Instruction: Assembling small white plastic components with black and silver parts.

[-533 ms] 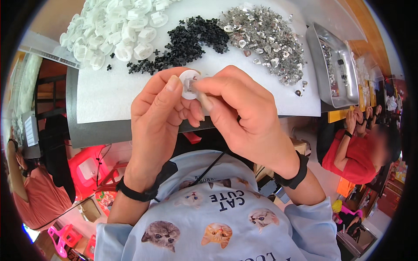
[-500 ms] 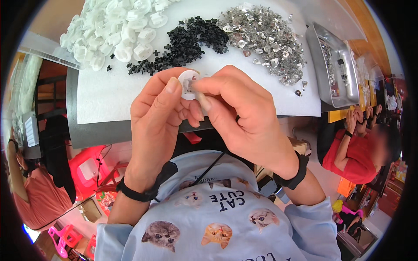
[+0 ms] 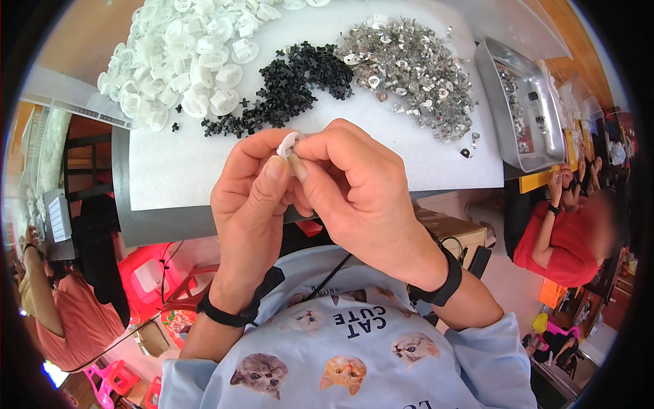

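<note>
Between both hands, over the front of the white mat, is a small round white plastic part [image 3: 289, 143], tilted so that its rim shows. My left hand [image 3: 251, 180] is closed, thumb and fingers gripping the part's left side. The thumb and forefinger of my right hand [image 3: 354, 174] pinch at its right side, hiding most of its inner face. Whether a smaller piece sits between the right fingertips cannot be seen. Beyond the hands lie a pile of small black cross-shaped pieces [image 3: 289, 82] and a heap of small shiny metal pieces [image 3: 415, 68].
Many white plastic parts [image 3: 184, 54] are heaped at the far left of the white foam mat [image 3: 170, 177]. A metal tray [image 3: 528, 153] holding small pieces stands at the right. People sit on both sides, one in a red shirt [image 3: 562, 242]. A red stool [image 3: 146, 276] is at left.
The white part has turned from showing its face to showing more of its rim. My right thumb and forefinger have closed in on it, and the whole view has shifted slightly.
</note>
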A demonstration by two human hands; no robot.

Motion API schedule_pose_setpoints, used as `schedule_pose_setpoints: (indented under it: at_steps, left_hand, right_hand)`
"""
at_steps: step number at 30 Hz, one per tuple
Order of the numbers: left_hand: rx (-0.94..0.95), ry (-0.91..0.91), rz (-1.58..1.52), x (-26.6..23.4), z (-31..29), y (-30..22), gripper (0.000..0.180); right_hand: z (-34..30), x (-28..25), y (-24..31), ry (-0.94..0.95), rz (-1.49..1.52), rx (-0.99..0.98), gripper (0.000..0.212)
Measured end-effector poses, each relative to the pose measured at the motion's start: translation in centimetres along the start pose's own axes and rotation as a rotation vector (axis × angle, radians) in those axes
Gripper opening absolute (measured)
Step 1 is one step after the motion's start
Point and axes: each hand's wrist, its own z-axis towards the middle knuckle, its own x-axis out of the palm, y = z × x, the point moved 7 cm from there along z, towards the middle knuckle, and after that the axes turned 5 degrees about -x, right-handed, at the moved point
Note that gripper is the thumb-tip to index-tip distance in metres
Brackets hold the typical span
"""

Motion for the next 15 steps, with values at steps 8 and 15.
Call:
schedule_pose_setpoints:
  at_steps: [8, 15]
  left_hand:
    - [0.027, 0.013, 0.076, -0.4, 0.2, 0.1, 0.028]
    - [0.039, 0.012, 0.085, -0.1, 0.0, 0.1, 0.029]
  right_hand:
    - [-0.1, 0.7, -1.8, 0.062, 0.259, 0.236, 0.004]
    - [-0.1, 0.5, -1.6, 0.082, 0.329, 0.301, 0.003]
